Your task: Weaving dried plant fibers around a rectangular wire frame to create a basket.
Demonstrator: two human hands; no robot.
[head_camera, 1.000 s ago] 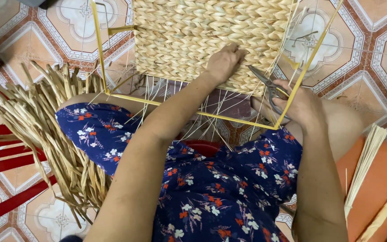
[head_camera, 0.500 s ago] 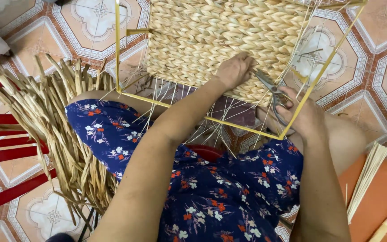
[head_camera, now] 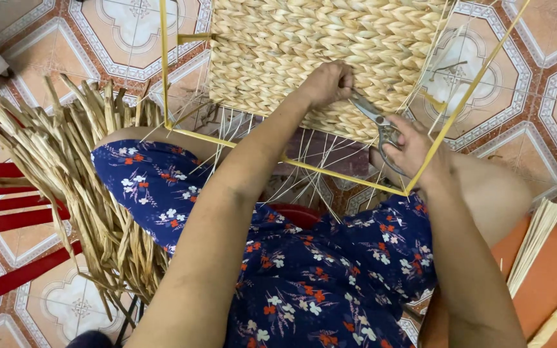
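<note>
Hands: my left hand [head_camera: 327,84] is curled into a loose fist on the lower edge of the woven panel [head_camera: 320,48], fingers pinched on the weave; whether a strand sits inside the pinch I cannot tell. My right hand [head_camera: 414,147] is closed through the loops of the scissors [head_camera: 375,119].
Scissors: grey metal, blades pointing up and left toward my left hand, tips just beside its knuckles, lying against the bottom rows of the weave. Whether the blades are parted I cannot tell.
Woven panel: pale straw-coloured braid in tight rows, filling the upper middle of the view, held inside the yellow frame [head_camera: 330,173]. Its lower edge is where both my hands meet.
Frame: thin yellow rods, one bar running across just above my knees, one upright at the left, one slanting up at the right past my right wrist.
Loose ends: thin pale strands [head_camera: 304,161] hang from the bottom of the weave and cross the lower bar.
Lap: blue dress [head_camera: 304,277] with red and white flowers, under both forearms.
Left side: bundle of dried fibre [head_camera: 66,174], tan and flattened, fanned out beside my left knee, over red slats [head_camera: 8,206].
Right side: pale thin sticks [head_camera: 533,241] resting on an orange surface [head_camera: 549,283].
Floor: patterned tiles [head_camera: 98,26] in orange, white and grey.
</note>
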